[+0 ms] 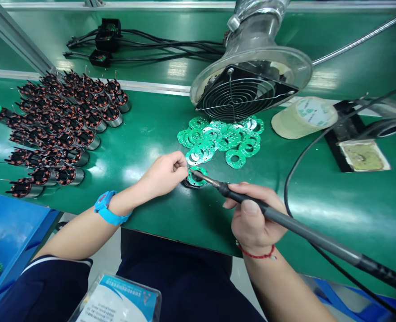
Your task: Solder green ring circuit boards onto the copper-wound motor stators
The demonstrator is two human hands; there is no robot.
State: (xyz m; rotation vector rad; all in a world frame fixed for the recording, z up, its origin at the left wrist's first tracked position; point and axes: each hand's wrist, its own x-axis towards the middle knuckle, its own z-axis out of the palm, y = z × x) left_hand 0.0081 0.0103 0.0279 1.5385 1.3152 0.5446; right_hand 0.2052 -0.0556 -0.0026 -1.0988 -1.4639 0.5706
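My right hand [256, 219] is wrapped round the dark handle of a soldering iron [301, 237]. The iron's tip reaches a green ring-shaped circuit board [202, 171] in front of me; whether it touches cannot be made out. Under that board a dark part shows, mostly hidden. My left hand [171, 172] is closed in a pinch at the board's left edge, and what its fingers hold is hidden. Just behind, a loose pile of similar green ring boards [229, 141] lies on the green bench [157, 143].
Several rows of copper-wound motor stators [72, 175] stand at the left. A fume extractor hood with a fan [233, 94] hangs above the boards. At right are a tape roll [298, 118] and an iron stand with a sponge [364, 154]. The iron's cable [290, 174] loops across the bench.
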